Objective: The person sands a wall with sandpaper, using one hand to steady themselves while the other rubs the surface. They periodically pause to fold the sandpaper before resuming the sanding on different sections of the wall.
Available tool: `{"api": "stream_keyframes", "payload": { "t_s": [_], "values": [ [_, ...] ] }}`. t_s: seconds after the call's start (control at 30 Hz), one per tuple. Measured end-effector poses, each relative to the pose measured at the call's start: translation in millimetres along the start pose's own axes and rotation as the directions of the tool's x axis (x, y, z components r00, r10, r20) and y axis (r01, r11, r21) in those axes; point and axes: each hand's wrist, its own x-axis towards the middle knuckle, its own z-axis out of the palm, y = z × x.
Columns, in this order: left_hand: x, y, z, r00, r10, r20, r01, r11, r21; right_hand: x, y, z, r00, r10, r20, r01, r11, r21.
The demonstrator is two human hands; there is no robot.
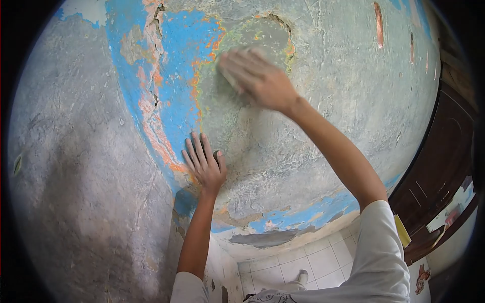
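Observation:
I face a rough grey plaster wall [313,131] with peeling blue paint [177,65] and orange-edged flakes. My left hand [204,164] lies flat on the wall with its fingers spread, at the edge of the blue patch, and holds nothing. My right hand [260,78] is higher up, blurred by motion. It presses what looks like a small pale pad [228,78] against the bare plaster inside a scraped ring. The hand hides most of the pad.
A dark wooden door [444,166] stands at the right edge of the wall. Below lies a white tiled floor [313,262] with my foot [302,276] on it. A long crack [151,96] runs down through the paint.

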Motion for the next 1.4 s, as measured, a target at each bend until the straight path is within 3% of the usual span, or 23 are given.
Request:
{"api": "stream_keyframes", "payload": {
  "t_s": [0.1, 0.2, 0.37, 0.47, 0.5, 0.6, 0.67, 0.83, 1.13, 1.4],
  "values": [
    [6, 2, -11, 0.999, -0.037, -0.015, 0.036, 0.996, -0.081, 20, 39, -17, 0.977, 0.185, -0.105, -0.197, 0.973, -0.121],
    [20, -7, -21, 1.000, -0.022, -0.014, 0.020, 0.994, -0.112, 21, 44, 5, 0.969, 0.193, -0.155, -0.226, 0.944, -0.240],
    [100, -25, -38, 0.970, 0.049, -0.239, -0.061, 0.997, -0.045, 13, -3, 8, 0.956, 0.291, -0.036, -0.292, 0.932, -0.214],
    [130, -37, -35, 0.977, 0.132, -0.167, -0.139, 0.990, -0.029, 5, -17, 12, 0.954, 0.300, -0.028, -0.298, 0.928, -0.225],
    [127, -40, -34, 0.975, 0.199, -0.104, -0.191, 0.978, 0.078, 3, -21, 11, 0.953, 0.301, -0.008, -0.296, 0.932, -0.211],
    [122, -47, -24, 0.963, 0.254, -0.095, -0.246, 0.965, 0.088, -1, -12, 2, 0.959, 0.282, 0.022, -0.274, 0.946, -0.174],
    [122, -45, -24, 0.960, 0.263, -0.091, -0.253, 0.961, 0.109, -2, -6, 1, 0.965, 0.261, 0.006, -0.258, 0.956, -0.142],
    [122, -48, -21, 0.955, 0.271, -0.123, -0.264, 0.962, 0.069, 29, 23, -8, 0.969, 0.247, -0.004, -0.238, 0.930, -0.281],
    [119, -55, -20, 0.943, 0.299, -0.145, -0.299, 0.954, 0.020, 6, -37, -4, 0.929, 0.346, 0.132, -0.303, 0.914, -0.269],
    [117, -50, -21, 0.959, 0.252, -0.130, -0.255, 0.967, -0.003, 45, -12, 4, 0.919, 0.392, 0.050, -0.363, 0.887, -0.285]
  ]
}}
